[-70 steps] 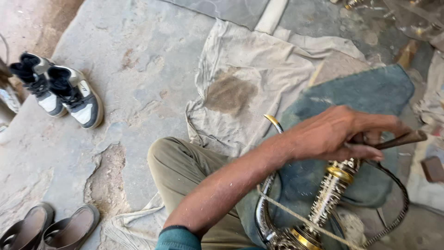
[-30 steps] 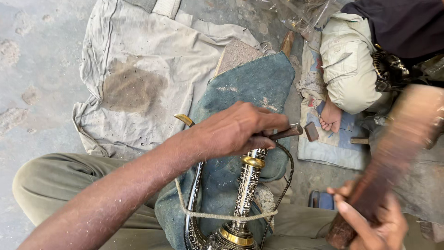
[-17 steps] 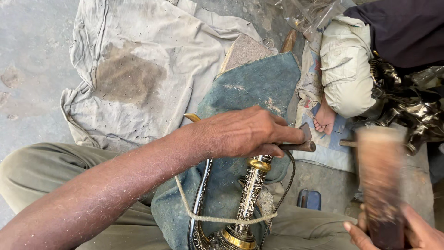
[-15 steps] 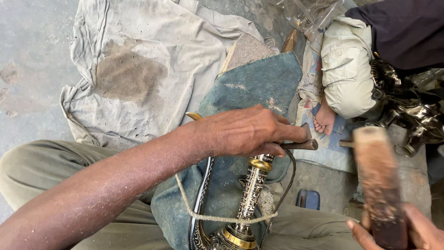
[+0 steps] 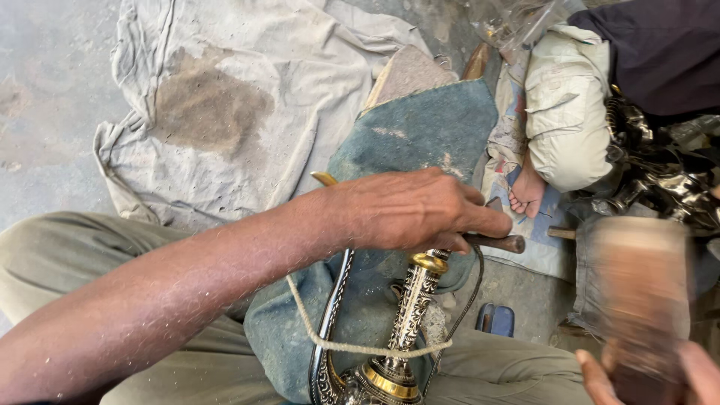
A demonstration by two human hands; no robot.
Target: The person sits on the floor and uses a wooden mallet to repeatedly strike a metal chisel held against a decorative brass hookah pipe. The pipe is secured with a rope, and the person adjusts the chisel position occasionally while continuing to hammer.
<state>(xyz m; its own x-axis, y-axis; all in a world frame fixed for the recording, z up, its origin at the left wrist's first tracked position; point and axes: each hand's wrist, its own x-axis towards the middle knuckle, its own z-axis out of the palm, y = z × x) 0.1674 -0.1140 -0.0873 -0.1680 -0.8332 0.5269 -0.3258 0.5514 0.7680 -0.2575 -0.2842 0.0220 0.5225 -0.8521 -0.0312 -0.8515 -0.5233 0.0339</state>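
At the near bottom right, the right hand has its fingers closed around a thick wooden mallet, which is blurred and stands upright, well to the right of the work. Between the person's knees an ornate brass and dark metal stem rises from a round base, its long axis running from bottom to top with a slight lean to the right; a rope crosses it. Just above its top, the left hand is closed on a dark punch tool, lying almost level, tip to the right. Farther away lie a blue-green cloth, a grey stained sheet, and another person's bare foot.
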